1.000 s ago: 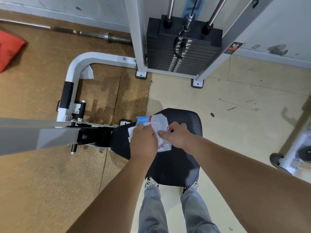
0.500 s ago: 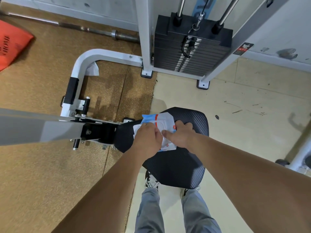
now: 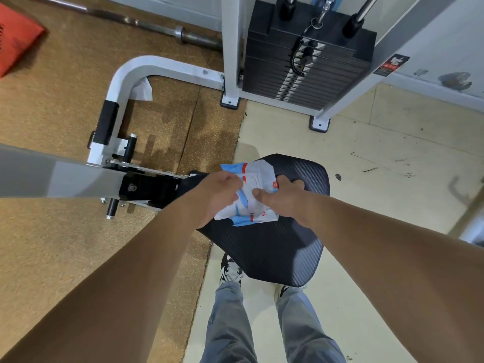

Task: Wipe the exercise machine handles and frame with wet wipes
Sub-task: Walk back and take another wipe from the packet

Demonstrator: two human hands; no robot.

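Observation:
A white, blue and red pack of wet wipes [image 3: 258, 179] lies on the black padded seat [image 3: 282, 247] of the exercise machine. My left hand [image 3: 216, 192] grips the pack's left side, fingers curled at its top flap. My right hand [image 3: 281, 197] holds the right side, thumb pressed on the middle of the pack. The machine's white frame tube [image 3: 136, 68] curves off to the left, with a black grip sleeve [image 3: 106, 121] on it. A grey beam [image 3: 47, 174] runs in from the left edge to the seat bracket.
The black weight stack [image 3: 303, 64] stands behind the seat between white uprights. A barbell [image 3: 157, 24] lies on the brown mat by the wall, a red pad [image 3: 15, 35] at far left. A white scrap [image 3: 142, 90] sits under the frame bend. My shoes [image 3: 230, 271] stand below the seat.
Both hands stayed on the pack while the left fingers worked at its top. The camera has moved closer and shifted slightly.

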